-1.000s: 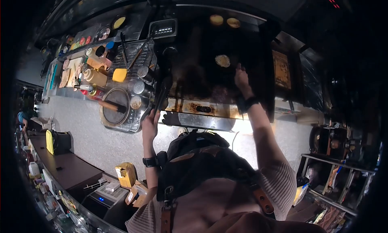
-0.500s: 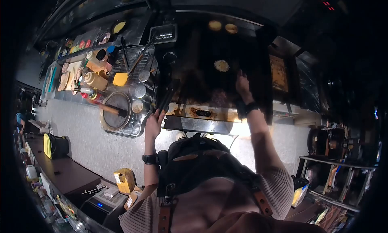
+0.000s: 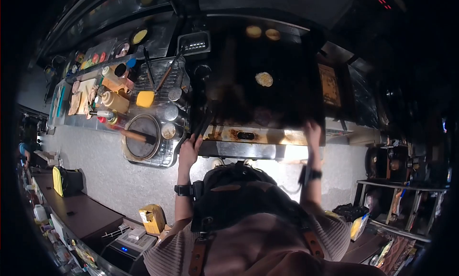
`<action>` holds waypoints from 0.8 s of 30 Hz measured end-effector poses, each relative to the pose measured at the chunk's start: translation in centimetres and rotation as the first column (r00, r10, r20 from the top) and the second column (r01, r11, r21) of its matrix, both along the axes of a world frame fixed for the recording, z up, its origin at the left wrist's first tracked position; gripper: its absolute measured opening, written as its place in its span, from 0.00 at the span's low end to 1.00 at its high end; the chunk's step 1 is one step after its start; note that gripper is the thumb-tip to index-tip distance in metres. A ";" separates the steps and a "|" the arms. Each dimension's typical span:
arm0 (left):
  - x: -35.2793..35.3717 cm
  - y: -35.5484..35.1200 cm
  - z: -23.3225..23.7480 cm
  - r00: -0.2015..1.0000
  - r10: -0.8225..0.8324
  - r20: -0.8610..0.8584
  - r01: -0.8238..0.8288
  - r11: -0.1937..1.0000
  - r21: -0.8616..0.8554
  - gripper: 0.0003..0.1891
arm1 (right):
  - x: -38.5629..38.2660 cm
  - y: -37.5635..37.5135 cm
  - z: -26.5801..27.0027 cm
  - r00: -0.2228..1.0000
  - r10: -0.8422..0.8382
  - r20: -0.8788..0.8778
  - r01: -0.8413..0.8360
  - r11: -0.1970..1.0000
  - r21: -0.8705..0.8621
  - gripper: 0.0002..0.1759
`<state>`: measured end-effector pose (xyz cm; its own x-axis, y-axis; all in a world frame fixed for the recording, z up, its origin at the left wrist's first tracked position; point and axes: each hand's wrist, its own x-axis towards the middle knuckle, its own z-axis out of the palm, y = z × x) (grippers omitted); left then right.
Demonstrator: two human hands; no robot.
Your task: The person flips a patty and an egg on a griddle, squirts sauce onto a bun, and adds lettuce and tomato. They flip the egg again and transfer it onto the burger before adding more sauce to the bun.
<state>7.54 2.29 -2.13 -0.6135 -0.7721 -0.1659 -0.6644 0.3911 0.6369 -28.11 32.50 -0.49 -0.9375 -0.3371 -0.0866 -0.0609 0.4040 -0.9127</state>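
My left hand (image 3: 189,150) is closed on the handle of a dark long tool (image 3: 204,122) whose far end lies on the front left of the black griddle (image 3: 291,101). My right hand (image 3: 312,132) rests at the griddle's front edge, near its right end, with nothing in it. One round pale patty (image 3: 263,79) cooks mid-griddle, well beyond both hands. Two more rounds (image 3: 262,33) sit at the griddle's back edge. A stained grease trough (image 3: 246,135) runs along the front between my hands.
Left of the griddle a wire rack (image 3: 160,77) carries tongs, a yellow block (image 3: 145,98), metal shakers (image 3: 170,112) and a round pan with a wooden handle (image 3: 141,137). Squeeze bottles (image 3: 114,101) stand further left. A dark counter with a yellow box (image 3: 152,217) lies lower left.
My right hand has drawn back from beside the middle patty to the griddle's front edge. My left hand stays on the tool, shifted slightly right.
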 end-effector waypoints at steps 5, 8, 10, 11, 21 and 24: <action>-0.8 -0.2 -0.4 0.998 -0.017 0.058 0.015 0.999 0.038 0.33 | 8.1 9.1 -2.8 0.914 -0.270 0.304 0.312 0.945 -0.098 0.16; -1.7 -0.4 -1.8 0.998 -0.024 0.060 0.024 1.000 0.005 0.35 | 9.7 10.4 -6.2 0.832 -0.323 0.450 0.449 0.869 -0.207 0.16; -2.7 -0.1 -1.2 0.998 -0.032 0.051 0.030 0.999 0.031 0.37 | 9.7 10.5 -7.9 0.816 -0.243 0.524 0.454 0.831 -0.322 0.17; -3.1 0.0 -1.1 0.998 -0.040 0.038 0.040 0.999 0.003 0.37 | 9.5 10.5 -8.6 0.794 -0.290 0.534 0.493 0.822 -0.287 0.18; -6.3 0.7 -0.1 0.996 -0.089 -0.015 0.089 0.996 -0.007 0.34 | 8.8 8.3 -7.4 0.800 -0.391 0.455 0.467 0.882 -0.063 0.16; -6.5 0.5 -0.7 0.993 -0.076 -0.086 0.081 0.995 0.055 0.34 | 8.5 8.6 -7.7 0.801 -0.359 0.480 0.435 0.899 -0.055 0.16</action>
